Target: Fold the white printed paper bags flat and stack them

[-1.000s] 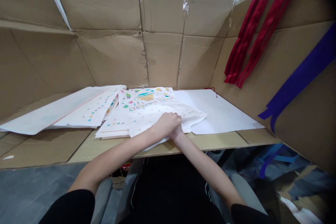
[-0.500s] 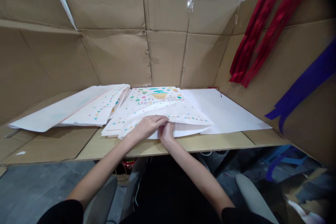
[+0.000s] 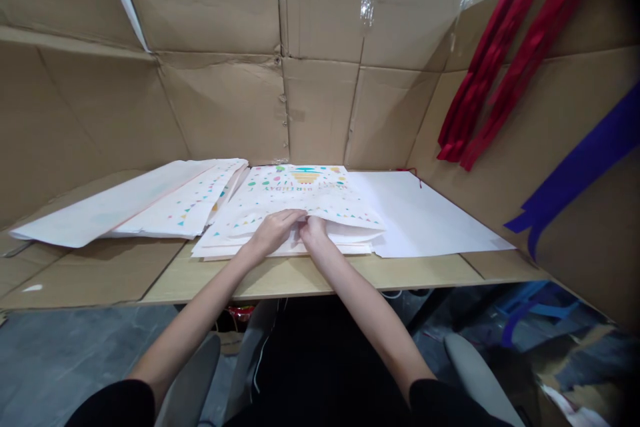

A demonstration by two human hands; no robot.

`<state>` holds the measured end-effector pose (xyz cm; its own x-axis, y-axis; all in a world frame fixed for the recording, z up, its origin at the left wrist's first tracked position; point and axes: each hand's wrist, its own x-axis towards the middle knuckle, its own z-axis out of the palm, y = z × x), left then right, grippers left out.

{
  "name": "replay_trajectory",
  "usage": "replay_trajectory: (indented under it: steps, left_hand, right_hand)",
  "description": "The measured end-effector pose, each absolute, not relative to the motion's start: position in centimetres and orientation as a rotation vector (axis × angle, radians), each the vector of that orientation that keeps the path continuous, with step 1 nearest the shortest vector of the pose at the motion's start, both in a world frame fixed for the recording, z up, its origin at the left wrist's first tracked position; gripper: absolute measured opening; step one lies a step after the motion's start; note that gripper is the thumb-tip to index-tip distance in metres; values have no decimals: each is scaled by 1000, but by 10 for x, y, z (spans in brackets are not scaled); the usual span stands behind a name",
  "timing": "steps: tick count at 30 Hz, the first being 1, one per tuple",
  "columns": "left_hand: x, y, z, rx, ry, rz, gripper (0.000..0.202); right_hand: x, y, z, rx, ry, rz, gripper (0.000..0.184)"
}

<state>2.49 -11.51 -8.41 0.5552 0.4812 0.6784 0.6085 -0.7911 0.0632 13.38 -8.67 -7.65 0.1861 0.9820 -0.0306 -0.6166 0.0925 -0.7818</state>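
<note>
Head view, left to right:

- A long folded white paper (image 3: 100, 205) lies flat on the work surface at far left, its edge overlapping a confetti-printed paper stack (image 3: 193, 208) with small coloured triangles.
- The left hand (image 3: 273, 232) reaches in from a black sleeve (image 3: 113, 403), fingers together and curled over the near edge of the top layer of a birthday-printed paper stack (image 3: 295, 188). Whether they pinch the paper cannot be told.
- That stack sits at the centre, near the front edge of a pale wooden board (image 3: 310, 277), just beside the confetti stack. Its top layer bows upward, and "birthday" reads upside down.
- The right hand (image 3: 313, 230) touches the left hand, its fingers at the same edge and partly hidden by the paper. Its grip cannot be told either.
- A plain white sheet (image 3: 430, 213) lies flat, partly under the stack's right side.
- Dark red ribbons (image 3: 483, 73) hang on the cardboard wall (image 3: 220, 107) at right, above a purple strip (image 3: 575, 160).
</note>
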Motion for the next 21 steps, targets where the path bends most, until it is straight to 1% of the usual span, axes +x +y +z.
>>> replay_trajectory:
  steps: [5,8,12,16,21]
  left_hand:
    - [26,-117,-89,-2587,-899,-1222,53]
    - [28,-120,-90,-2566,-856,-1237,50]
    - [30,-122,-91,-2485,-746,-1306,46]
    - [33,-122,-93,-2460,-689,-1318,45]
    - [35,-123,-94,-2479,-696,-1295,41]
  right_hand:
    - [132,-90,-69,-751,-424,1236,24]
    - [132,-95,-70,-695,-413,1256,24]
    - [136,-103,-73,-665,-304,1226,29]
    - [141,-107,-74,-627,-222,1252,32]
    - [139,-102,-73,-547,-269,1308,27]
